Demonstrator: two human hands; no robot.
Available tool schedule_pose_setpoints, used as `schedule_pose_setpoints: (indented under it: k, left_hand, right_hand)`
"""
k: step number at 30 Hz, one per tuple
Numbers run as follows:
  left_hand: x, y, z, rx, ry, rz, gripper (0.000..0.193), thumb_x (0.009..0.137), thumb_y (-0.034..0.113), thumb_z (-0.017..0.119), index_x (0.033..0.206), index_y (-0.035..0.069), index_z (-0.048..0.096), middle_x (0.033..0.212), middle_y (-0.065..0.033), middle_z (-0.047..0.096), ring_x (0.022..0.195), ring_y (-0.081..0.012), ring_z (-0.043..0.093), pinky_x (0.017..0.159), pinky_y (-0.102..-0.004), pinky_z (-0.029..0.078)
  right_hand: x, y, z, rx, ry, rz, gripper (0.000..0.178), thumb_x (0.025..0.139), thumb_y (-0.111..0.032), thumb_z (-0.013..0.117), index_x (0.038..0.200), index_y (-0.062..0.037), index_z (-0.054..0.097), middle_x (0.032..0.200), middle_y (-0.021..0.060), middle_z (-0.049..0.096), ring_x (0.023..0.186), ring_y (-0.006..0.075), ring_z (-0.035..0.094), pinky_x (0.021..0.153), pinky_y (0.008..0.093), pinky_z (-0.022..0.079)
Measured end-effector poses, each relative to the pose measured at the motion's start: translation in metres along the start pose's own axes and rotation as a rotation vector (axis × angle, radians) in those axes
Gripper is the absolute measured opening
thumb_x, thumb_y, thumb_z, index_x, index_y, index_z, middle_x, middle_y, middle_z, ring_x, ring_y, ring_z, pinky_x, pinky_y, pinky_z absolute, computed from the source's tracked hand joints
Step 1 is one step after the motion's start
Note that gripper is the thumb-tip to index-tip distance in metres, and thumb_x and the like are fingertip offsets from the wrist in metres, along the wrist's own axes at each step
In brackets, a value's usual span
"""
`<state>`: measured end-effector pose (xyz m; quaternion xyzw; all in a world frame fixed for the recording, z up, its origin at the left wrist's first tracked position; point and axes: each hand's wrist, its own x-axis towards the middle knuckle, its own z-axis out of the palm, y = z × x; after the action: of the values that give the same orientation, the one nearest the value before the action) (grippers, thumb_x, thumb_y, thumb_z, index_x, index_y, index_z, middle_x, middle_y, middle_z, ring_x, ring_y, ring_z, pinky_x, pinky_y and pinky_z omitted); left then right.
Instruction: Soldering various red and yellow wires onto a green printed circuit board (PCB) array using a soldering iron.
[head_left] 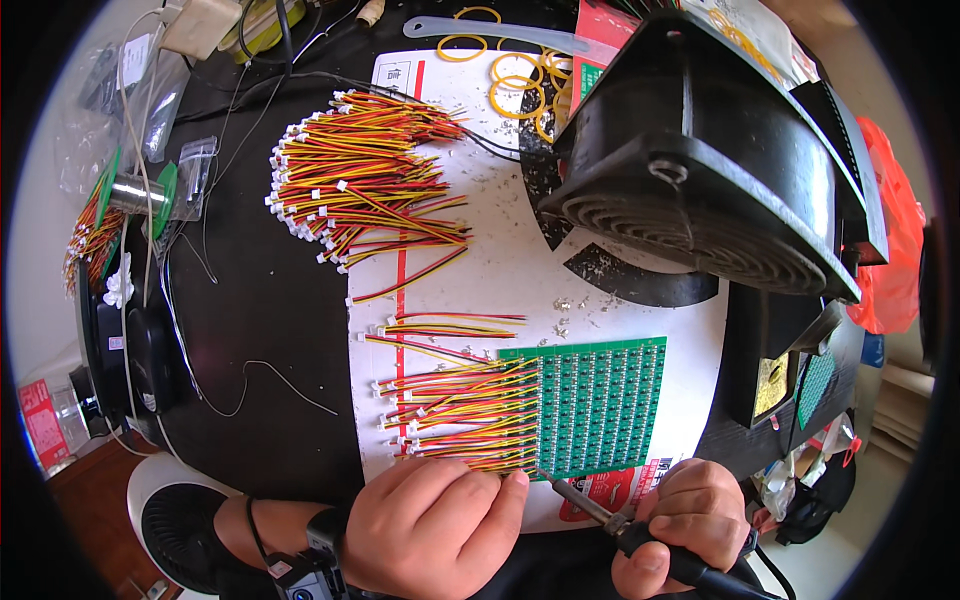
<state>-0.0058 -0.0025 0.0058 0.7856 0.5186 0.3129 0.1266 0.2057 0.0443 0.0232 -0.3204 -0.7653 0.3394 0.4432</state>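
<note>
A green circuit board panel [600,410] lies on the white sheet, with rows of small repeated parts. Red, yellow and black connector cables [460,400] run leftward from its left edge, white plugs outward. My left hand [440,525] is closed at the board's near left corner, thumb and fingers pinching the nearest cable, whose held part is mostly hidden. In my right hand [695,515] is a soldering iron [590,507], fingers wrapped round its black handle. Its tip reaches the board's near left corner, close to my left fingertips. A few loose cables [455,325] lie beyond the board.
A big pile of connector cables [370,180] lies farther back on the white sheet [500,270]. The black fan [700,170] stands at the right, among scattered clippings. Behind are rubber bands [515,85]. A solder spool [135,193] and a sponge holder [772,385] flank the work.
</note>
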Motion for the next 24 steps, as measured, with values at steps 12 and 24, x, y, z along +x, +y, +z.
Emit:
schedule_pose_setpoints:
  k: [12, 24]
  left_hand:
    - [-0.0031, -0.0008, 0.0009, 0.03, -0.022, -0.007, 0.015, 0.071, -0.002, 0.07, 0.086, 0.001, 0.074, 0.072, -0.0045, 0.061, 0.059, -0.019, 0.058, 0.052, -0.0296, 0.051]
    - [-0.0026, -0.0009, 0.0002, 0.029, -0.042, -0.008, 0.017, 0.071, -0.002, 0.069, 0.088, 0.001, 0.074, 0.072, -0.0045, 0.062, 0.06, -0.0192, 0.059, 0.054, -0.0298, 0.052]
  right_hand:
    - [-0.0012, 0.0025, 0.0028, 0.007, -0.011, 0.027, 0.018, 0.082, -0.006, 0.071, 0.089, 0.0049, 0.058, 0.068, 0.0117, 0.059, 0.053, 0.0208, 0.055, 0.051, 0.0319, 0.046]
    - [-0.005, 0.0091, 0.01, 0.039, 0.105, -0.055, 0.019, 0.082, -0.007, 0.069, 0.084, 0.0034, 0.053, 0.063, 0.0097, 0.053, 0.048, 0.0185, 0.05, 0.045, 0.0302, 0.042]
